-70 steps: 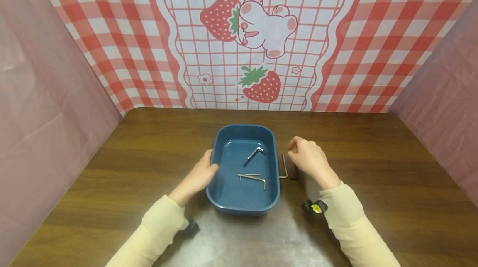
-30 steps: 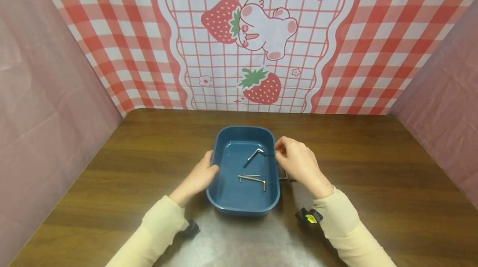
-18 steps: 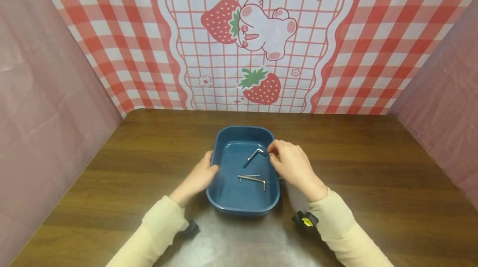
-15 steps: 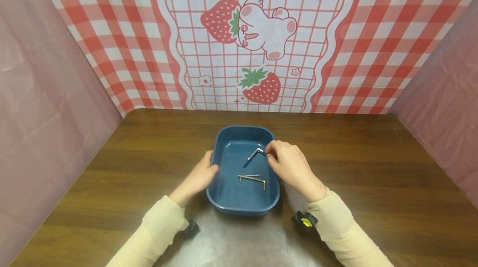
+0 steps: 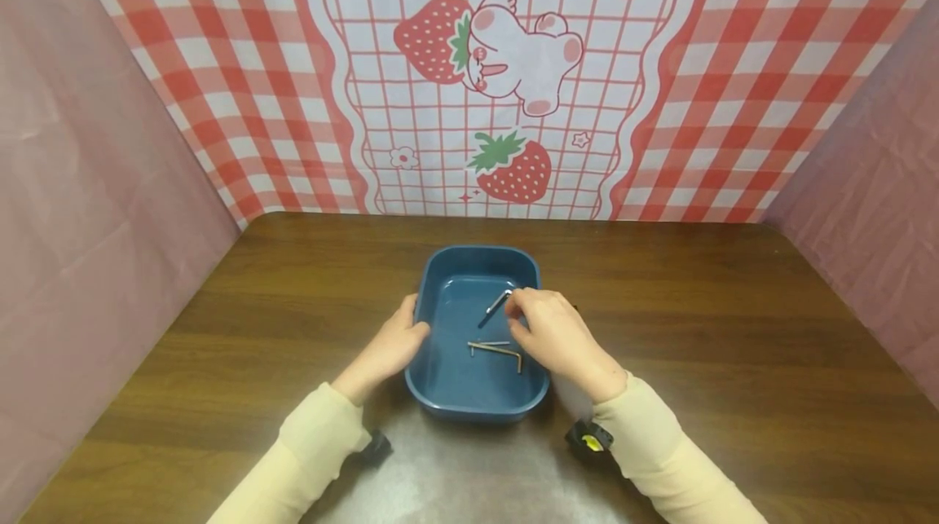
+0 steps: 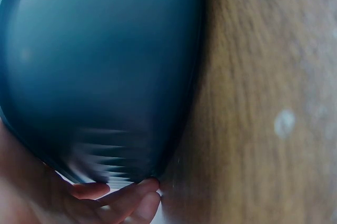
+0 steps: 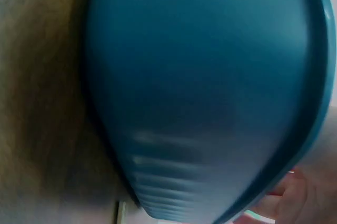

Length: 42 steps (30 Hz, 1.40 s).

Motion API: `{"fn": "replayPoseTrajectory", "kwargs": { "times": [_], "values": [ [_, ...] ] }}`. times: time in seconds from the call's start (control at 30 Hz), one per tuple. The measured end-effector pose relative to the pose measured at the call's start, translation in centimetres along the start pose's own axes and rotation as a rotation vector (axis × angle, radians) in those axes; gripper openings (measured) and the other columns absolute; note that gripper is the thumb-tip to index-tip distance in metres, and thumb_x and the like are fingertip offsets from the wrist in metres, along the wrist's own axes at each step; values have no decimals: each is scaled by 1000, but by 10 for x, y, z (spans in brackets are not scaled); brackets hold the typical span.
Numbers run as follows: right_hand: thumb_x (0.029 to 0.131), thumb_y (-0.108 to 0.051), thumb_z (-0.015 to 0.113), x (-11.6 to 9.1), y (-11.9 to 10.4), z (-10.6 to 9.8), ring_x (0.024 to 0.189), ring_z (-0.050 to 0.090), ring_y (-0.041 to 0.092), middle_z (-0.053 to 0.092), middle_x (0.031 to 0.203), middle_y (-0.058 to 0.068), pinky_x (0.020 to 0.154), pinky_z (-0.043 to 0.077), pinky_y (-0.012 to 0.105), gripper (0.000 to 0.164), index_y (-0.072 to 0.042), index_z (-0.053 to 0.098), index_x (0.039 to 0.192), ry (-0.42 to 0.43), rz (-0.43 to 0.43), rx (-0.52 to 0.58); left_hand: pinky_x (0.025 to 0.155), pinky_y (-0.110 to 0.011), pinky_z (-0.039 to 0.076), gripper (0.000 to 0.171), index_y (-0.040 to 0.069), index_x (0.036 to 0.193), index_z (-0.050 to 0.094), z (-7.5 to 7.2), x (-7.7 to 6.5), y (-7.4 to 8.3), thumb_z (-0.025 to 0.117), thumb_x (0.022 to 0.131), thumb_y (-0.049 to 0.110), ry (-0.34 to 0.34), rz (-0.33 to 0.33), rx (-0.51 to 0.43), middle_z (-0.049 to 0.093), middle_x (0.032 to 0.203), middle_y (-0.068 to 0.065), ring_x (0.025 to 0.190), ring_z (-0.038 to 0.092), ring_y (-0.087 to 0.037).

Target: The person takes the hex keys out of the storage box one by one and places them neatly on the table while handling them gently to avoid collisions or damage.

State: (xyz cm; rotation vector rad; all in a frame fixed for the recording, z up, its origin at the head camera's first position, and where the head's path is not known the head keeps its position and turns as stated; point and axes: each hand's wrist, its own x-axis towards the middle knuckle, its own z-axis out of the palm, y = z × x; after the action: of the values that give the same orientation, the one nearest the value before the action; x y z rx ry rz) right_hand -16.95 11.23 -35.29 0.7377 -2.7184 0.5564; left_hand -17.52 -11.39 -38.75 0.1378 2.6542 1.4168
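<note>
A deep blue plastic bin (image 5: 469,411) stands on the table. My left hand (image 5: 389,345) grips its left wall, thumb at the rim and fingers on the outside; in the left wrist view those fingers (image 6: 134,200) reach round the bin's end. My right hand (image 5: 561,336) is over the right rim, fingers curled inward; I cannot tell what is between its fingertips. Just by them lies a silver hex key (image 5: 497,303) in the bin, its bend partly hidden. Nearer the front lie a brass-coloured hex key (image 5: 499,350) and a smaller silver one (image 5: 497,343).
A thin hex key (image 7: 121,212) lies on the table beside the bin in the right wrist view. The dark end of another key (image 5: 575,308) peeks out behind my right hand. The brown wooden table (image 5: 734,345) extends to both sides, backed by a checked strawberry cloth (image 5: 506,59).
My right hand has moved left from the table beside the bin, across the right rim, and its fingertips are now inside. The left hand and the bin have stayed put.
</note>
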Motion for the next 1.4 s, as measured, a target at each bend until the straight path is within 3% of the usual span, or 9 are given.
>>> {"fn": "replayPoseTrajectory", "kwargs": {
  "times": [0.23, 0.47, 0.87, 1.1, 1.4],
  "values": [
    [77, -8, 64, -2, -7, 8, 78, 61, 15, 66, 84, 1, 71, 51, 33, 10, -10, 63, 86, -48, -7, -8, 96, -49, 39, 55, -1, 136, 30, 1, 1, -2, 41, 84, 12, 4, 11, 12, 44, 132, -25, 118, 46, -36],
    [76, -7, 61, -4, -11, 17, 78, 63, 17, 67, 86, -1, 70, 51, 33, 13, -12, 65, 88, -38, -63, -72, 96, -48, 39, 54, -1, 136, 30, 0, 2, -1, 41, 85, 12, 5, 3, 11, 45, 133, -24, 119, 46, -36],
    [76, -11, 63, -6, -12, 21, 84, 63, 17, 68, 89, 1, 82, 44, 37, 20, -10, 64, 96, -131, -116, -168, 95, -49, 40, 53, -2, 136, 30, 0, 1, 0, 41, 85, 12, 1, -3, 4, 44, 132, -25, 118, 46, -36],
    [76, -20, 66, -8, -14, 21, 80, 62, 13, 67, 84, -2, 83, 40, 36, 16, -13, 63, 90, -204, -114, -240, 96, -50, 39, 54, -3, 136, 29, 0, 1, 0, 40, 86, 11, -8, -11, 8, 43, 133, -26, 119, 45, -37],
    [70, -17, 68, -8, -15, 20, 71, 59, 11, 62, 73, -6, 74, 37, 33, 11, -17, 60, 76, -203, -151, -293, 97, -50, 38, 54, -3, 136, 29, 0, 0, 1, 40, 86, 11, -8, -7, 9, 42, 134, -26, 120, 44, -38]
  ]
}}
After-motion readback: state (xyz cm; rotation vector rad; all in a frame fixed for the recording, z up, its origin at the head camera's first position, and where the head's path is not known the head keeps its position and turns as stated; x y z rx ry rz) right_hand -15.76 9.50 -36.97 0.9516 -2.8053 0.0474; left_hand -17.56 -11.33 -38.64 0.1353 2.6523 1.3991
